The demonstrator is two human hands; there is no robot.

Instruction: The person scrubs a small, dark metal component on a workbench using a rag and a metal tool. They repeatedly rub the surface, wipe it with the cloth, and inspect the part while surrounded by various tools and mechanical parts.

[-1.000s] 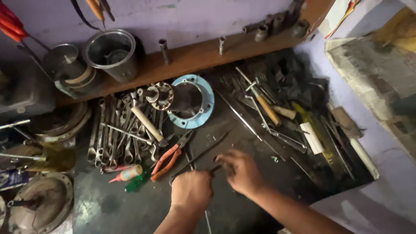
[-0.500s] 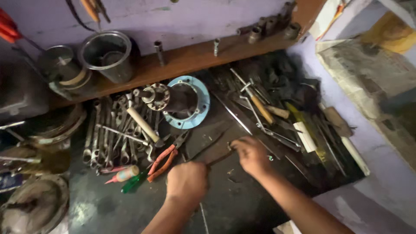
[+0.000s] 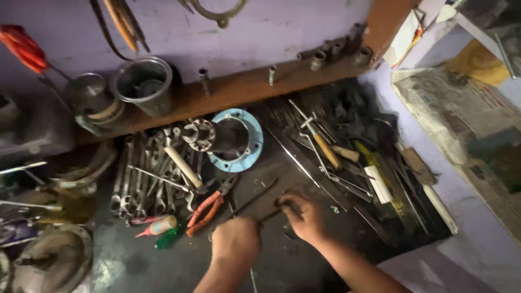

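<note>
a cluttered, oil-dark workbench (image 3: 304, 271) carries a blue-rimmed flange hub (image 3: 230, 138), a row of spanners (image 3: 144, 182) and orange-handled pliers (image 3: 209, 209). at its front edge, the left hand (image 3: 235, 242) is closed in a fist around one end of a thin, dark metal rod (image 3: 269, 215); the right hand (image 3: 304, 218) pinches the other end with curled fingers. the rod looks slim, straight and blackened, lying low over the bench between both hands.
</note>
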